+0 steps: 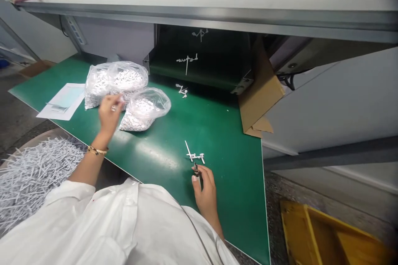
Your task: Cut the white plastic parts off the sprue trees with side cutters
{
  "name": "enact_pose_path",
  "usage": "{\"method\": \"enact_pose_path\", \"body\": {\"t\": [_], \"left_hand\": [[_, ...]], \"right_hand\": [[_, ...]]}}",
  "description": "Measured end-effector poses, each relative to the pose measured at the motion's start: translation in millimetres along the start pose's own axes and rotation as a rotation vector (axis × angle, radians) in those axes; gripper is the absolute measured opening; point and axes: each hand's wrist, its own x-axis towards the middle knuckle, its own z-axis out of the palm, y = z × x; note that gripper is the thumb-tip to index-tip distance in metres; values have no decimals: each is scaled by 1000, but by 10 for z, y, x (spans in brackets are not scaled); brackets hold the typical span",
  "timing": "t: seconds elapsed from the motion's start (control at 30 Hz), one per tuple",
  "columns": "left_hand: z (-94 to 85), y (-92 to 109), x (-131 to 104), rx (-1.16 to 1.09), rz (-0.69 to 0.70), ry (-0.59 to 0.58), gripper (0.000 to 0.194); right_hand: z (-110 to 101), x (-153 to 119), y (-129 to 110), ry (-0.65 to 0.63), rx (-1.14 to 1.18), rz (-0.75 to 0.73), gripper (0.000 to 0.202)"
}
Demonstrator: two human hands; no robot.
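Note:
My left hand (109,112) is raised in front of the clear bags, its fingers curled together around small white plastic parts that are only partly visible. Just behind it is a large clear bag (130,78) full of small white pieces. A smaller open bag (141,114) of similar pieces sits to its right. Low over the green table, my right hand (207,184) is closed on small nippers (197,170), their dark tip pointing away from me. Directly beyond that tip lies a white plastic sprue (195,157) with a long stem and small parts attached.
A dark conveyor belt (211,56) at the back carries white sprues (187,60); another sprue (181,90) lies before it. Cardboard (259,91) stands at right. Paper sheets (64,101) lie left. A tub of white sticks (40,178) and a yellow crate (329,232) flank the table (236,198).

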Motion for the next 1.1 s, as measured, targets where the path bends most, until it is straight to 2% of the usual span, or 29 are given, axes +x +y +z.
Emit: {"method": "enact_pose_path", "body": {"t": [0.07,0.13,0.23,0.33,0.4,0.43,0.5,0.57,0.6,0.63,0.67,0.73,0.8,0.87,0.93,1.0,1.1], "left_hand": [[-143,-246,405,102,-101,116,31],[-207,-475,763,171,-198,159,32],[-180,-784,1159,258,-254,121,27],[-87,-1000,1356,354,-286,-48,31],[-24,-1017,1385,434,-302,-140,37],[7,-970,1369,464,-286,-125,39],[78,-756,1259,469,-182,35,34],[185,-401,1013,373,19,208,26],[260,-189,835,310,125,211,26],[352,32,623,230,215,142,27],[457,252,387,135,316,-15,27],[695,649,-112,-47,522,-467,26],[933,957,-563,-74,574,-775,29],[1134,1178,-887,-106,526,-900,31],[1286,1341,-1066,-122,485,-937,34],[1394,1467,-1130,-113,487,-950,35],[1473,1559,-1117,-118,522,-1007,24]], "right_hand": [[1,-12,10,-3,13,16,30],[-1,-15,34,9,44,59,33],[-28,-15,65,31,57,105,37],[-80,-28,66,6,10,123,38],[-112,-48,57,7,-52,132,39],[-121,-60,53,9,-83,131,39],[-124,-80,43,12,-133,122,40],[-105,-89,29,24,-167,104,40],[-90,-88,20,41,-184,96,39],[-74,-85,10,63,-199,90,39],[-58,-81,1,87,-208,87,38],[-38,-75,-12,146,-207,81,35],[-36,-77,-13,212,-183,77,33],[-46,-86,-4,278,-140,73,33],[-56,-96,9,336,-102,73,35],[-57,-103,20,367,-93,77,35],[-46,-108,31,351,-123,104,36]]}}
